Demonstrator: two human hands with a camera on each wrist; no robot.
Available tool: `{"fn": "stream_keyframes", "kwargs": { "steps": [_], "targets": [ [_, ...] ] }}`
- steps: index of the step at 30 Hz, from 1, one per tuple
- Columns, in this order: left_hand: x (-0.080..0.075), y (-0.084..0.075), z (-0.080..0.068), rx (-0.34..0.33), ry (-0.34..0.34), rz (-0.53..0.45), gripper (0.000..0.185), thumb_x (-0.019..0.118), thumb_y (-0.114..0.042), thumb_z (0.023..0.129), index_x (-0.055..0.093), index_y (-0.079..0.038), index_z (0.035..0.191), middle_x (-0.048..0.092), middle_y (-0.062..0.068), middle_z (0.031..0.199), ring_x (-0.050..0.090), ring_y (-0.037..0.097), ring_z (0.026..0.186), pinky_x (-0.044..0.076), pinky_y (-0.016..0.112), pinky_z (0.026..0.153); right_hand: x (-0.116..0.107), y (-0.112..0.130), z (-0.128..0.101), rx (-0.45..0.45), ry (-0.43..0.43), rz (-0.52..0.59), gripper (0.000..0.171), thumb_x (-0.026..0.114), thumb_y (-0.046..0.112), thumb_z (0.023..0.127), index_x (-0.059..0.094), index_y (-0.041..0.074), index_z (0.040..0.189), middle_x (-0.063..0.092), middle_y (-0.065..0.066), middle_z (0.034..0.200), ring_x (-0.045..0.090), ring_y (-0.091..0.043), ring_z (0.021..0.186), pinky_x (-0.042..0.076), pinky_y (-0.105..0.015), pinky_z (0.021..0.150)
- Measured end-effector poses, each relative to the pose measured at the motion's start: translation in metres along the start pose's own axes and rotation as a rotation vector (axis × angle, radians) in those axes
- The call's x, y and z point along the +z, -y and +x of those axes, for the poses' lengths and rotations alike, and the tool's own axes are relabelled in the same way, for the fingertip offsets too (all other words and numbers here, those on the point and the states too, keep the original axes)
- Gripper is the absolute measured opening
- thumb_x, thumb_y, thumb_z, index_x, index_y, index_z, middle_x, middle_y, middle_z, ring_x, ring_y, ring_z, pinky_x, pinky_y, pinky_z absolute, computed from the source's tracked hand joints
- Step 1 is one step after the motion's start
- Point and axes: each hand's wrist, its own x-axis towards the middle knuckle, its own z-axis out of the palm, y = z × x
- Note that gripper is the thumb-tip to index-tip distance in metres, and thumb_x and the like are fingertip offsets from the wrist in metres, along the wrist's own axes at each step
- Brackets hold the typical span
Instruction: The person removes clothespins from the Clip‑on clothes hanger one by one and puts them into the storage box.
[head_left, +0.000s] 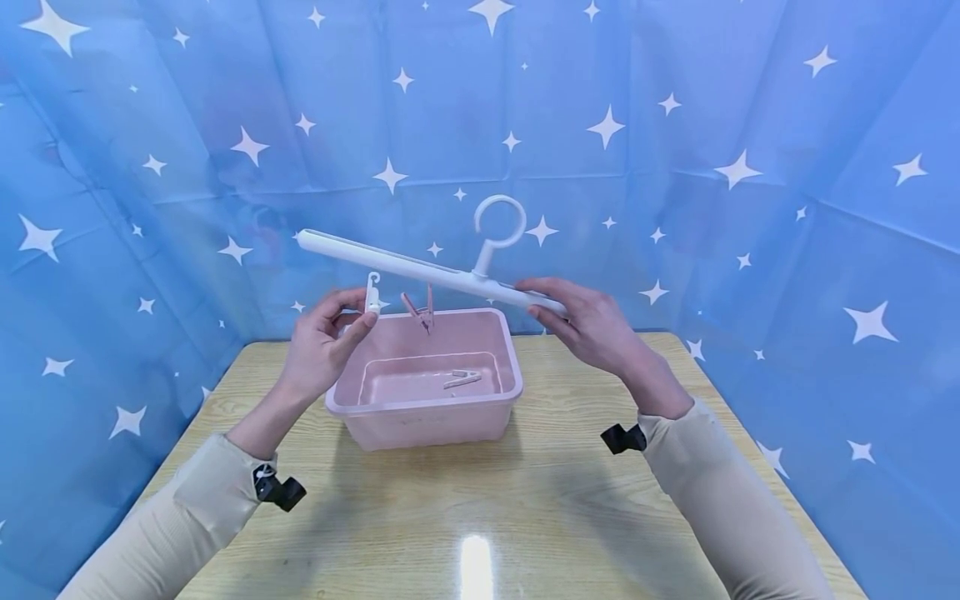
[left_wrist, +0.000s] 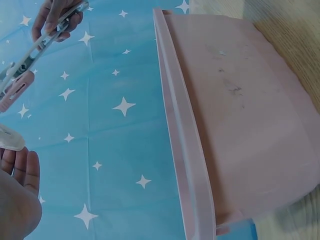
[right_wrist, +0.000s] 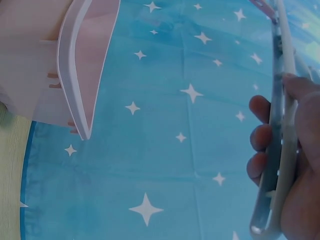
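Observation:
My right hand grips the right end of a white hanger bar, with its ring hook pointing up. The bar tilts, its left end higher, above the back of a pink basin. From it hangs a pink clothespin, seen also in the left wrist view as a pink clip. Between thumb and fingers my left hand pinches a white clothespin with a small hook at its top, just below the bar. In the right wrist view, fingers wrap round the hanger's slotted bar.
The pink basin stands on the wooden table, towards its far side. A pale clothespin lies inside on the basin's floor. Blue star-patterned curtains surround the table at the back and sides.

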Motion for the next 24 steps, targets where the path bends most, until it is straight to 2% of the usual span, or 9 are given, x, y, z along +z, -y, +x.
{"fn": "stream_keyframes", "kwargs": {
  "steps": [5, 10, 17, 24],
  "targets": [
    [0.0, 0.004, -0.002, -0.029, 0.022, 0.033, 0.029, 0.066, -0.002, 0.094, 0.065, -0.001, 0.123, 0.065, -0.001, 0.114, 0.066, -0.004, 0.091, 0.054, 0.013, 0.081, 0.0, 0.0, 0.0, 0.0, -0.006, -0.002, 0.037, 0.061, 0.027, 0.1, 0.057, 0.03, 0.137, 0.069, 0.002, 0.116, 0.056, -0.008, 0.066, 0.044, -0.03, 0.063],
    [0.0, 0.013, -0.004, -0.058, 0.055, 0.055, 0.03, 0.069, -0.005, 0.093, 0.065, -0.002, 0.123, 0.066, 0.013, 0.119, 0.066, -0.004, 0.094, 0.054, 0.014, 0.082, 0.001, 0.001, 0.001, 0.0, -0.002, 0.013, 0.037, 0.06, 0.027, 0.101, 0.057, 0.029, 0.137, 0.069, 0.0, 0.121, 0.056, -0.01, 0.067, 0.044, -0.031, 0.063],
    [-0.003, 0.02, -0.007, -0.135, 0.106, 0.129, 0.033, 0.069, -0.015, 0.095, 0.064, -0.006, 0.126, 0.068, 0.013, 0.119, 0.066, 0.002, 0.096, 0.054, 0.013, 0.079, 0.004, 0.001, 0.001, -0.008, -0.003, 0.029, 0.036, 0.061, 0.027, 0.101, 0.057, 0.027, 0.137, 0.067, -0.001, 0.128, 0.057, -0.012, 0.073, 0.045, -0.031, 0.065],
    [-0.005, 0.031, -0.008, -0.174, 0.181, 0.217, 0.034, 0.068, -0.025, 0.097, 0.064, -0.012, 0.128, 0.069, 0.011, 0.112, 0.072, 0.026, 0.098, 0.053, 0.019, 0.08, 0.003, 0.003, 0.001, 0.0, 0.003, 0.034, 0.037, 0.061, 0.026, 0.101, 0.057, 0.028, 0.137, 0.066, 0.001, 0.13, 0.059, -0.014, 0.077, 0.045, -0.032, 0.066]
  ]
}}
